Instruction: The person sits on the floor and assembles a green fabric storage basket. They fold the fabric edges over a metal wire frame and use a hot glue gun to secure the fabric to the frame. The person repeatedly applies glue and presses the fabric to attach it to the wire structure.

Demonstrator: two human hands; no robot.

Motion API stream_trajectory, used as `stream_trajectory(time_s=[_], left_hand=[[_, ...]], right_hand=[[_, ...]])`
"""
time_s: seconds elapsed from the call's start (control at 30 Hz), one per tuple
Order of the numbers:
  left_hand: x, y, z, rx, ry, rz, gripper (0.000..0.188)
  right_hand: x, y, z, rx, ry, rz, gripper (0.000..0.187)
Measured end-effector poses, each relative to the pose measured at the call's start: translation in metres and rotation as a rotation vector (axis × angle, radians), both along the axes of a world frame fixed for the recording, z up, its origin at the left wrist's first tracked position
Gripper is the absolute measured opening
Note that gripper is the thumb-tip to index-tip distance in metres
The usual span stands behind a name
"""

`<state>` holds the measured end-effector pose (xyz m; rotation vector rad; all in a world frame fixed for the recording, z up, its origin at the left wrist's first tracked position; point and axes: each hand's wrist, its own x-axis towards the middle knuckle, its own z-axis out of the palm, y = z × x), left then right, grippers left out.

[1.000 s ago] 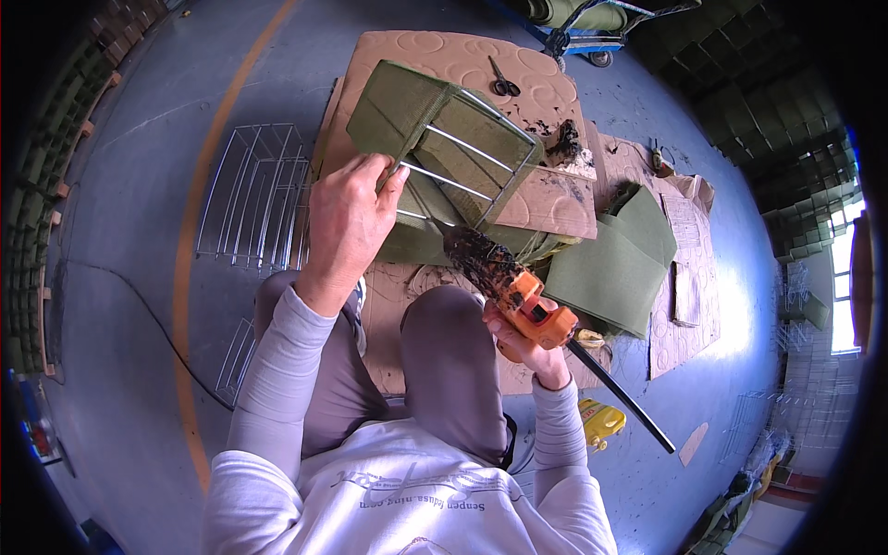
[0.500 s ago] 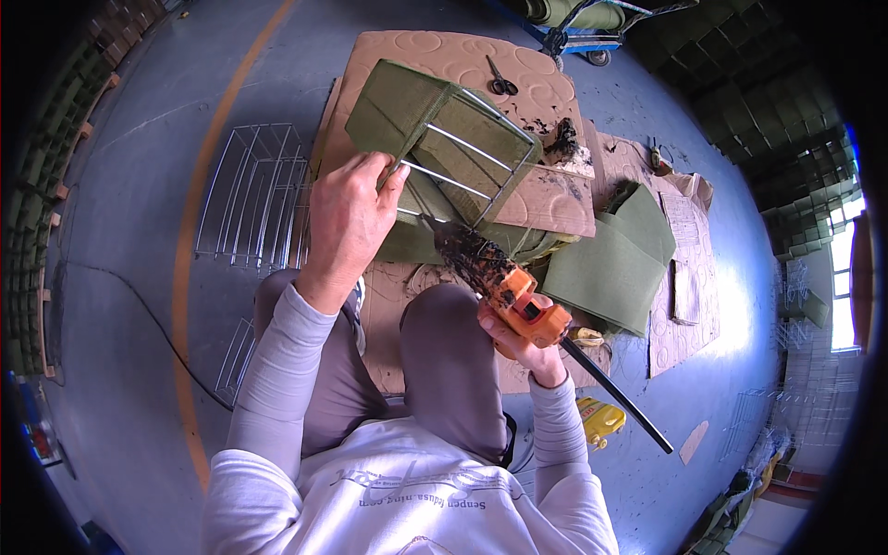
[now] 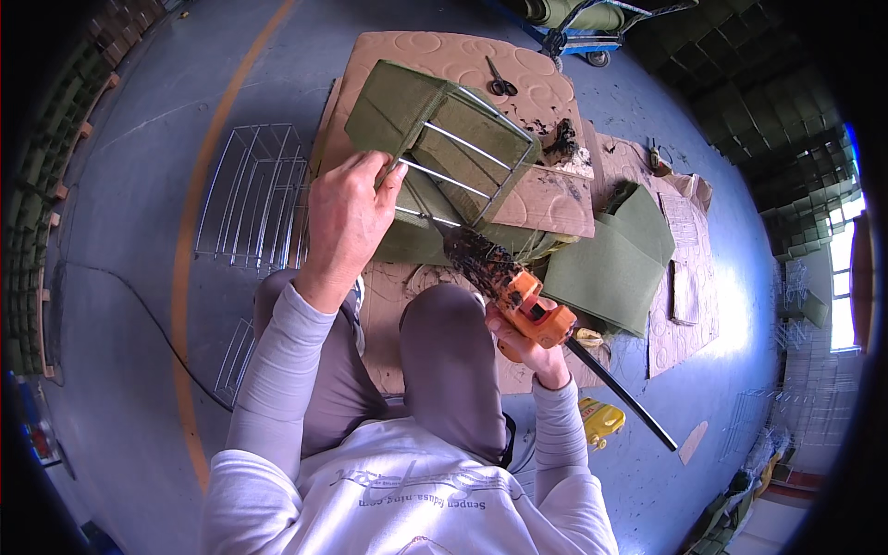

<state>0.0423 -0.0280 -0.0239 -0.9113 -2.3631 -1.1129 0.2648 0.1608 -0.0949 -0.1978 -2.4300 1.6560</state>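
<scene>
Knees (image 3: 446, 338) bent, set back from the work; this leaves room between them and the piece for both hands. Right hand (image 3: 529, 350) wraps the handle of an orange glue gun (image 3: 541, 316), fingers closed; trigger finger position cannot be made out. A black stick (image 3: 624, 398) juts from the rear, angled outward, so it clears the forearm. The black-crusted nozzle (image 3: 476, 257) points up and left at the lower wire; whether its tip touches cannot be told.

Left hand (image 3: 351, 208): thumb and fingers pinched shut on the edge of the green fabric (image 3: 393, 106), by the wire frame (image 3: 470, 147). Judged purpose: steadying the piece and holding cloth against metal. The frame rests tilted, its barred open side facing the person, probably for access.

A folded green sheet (image 3: 606, 268) lies to the right, within reach. Cardboard (image 3: 421, 44) beneath presumably shields the floor; black residue (image 3: 562, 141) sits on it, off the piece. Scissors (image 3: 501, 85) lie beyond. Farther off: a blue trolley (image 3: 583, 46) bearing a green roll (image 3: 592, 16).
</scene>
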Motion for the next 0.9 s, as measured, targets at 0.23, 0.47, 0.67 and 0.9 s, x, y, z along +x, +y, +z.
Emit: stream_trajectory(time_s=[0.23,0.47,0.67,0.9], left_hand=[[0.000,0.000,0.000,0.002,0.018,0.017,0.016],[-0.001,0.001,0.001,-0.007,0.016,0.016,0.016],[-0.001,-0.001,0.001,-0.008,0.022,0.023,0.017],[0.000,0.000,0.003,-0.004,0.011,0.013,0.017]], right_hand=[[0.001,0.003,-0.003,-0.121,0.028,-0.034,0.018],[0.008,0.005,-0.012,-0.020,0.039,-0.040,0.018],[0.013,0.004,0.002,-0.186,-0.079,-0.132,0.024],[0.015,0.002,0.009,-0.265,-0.132,-0.125,0.019]])
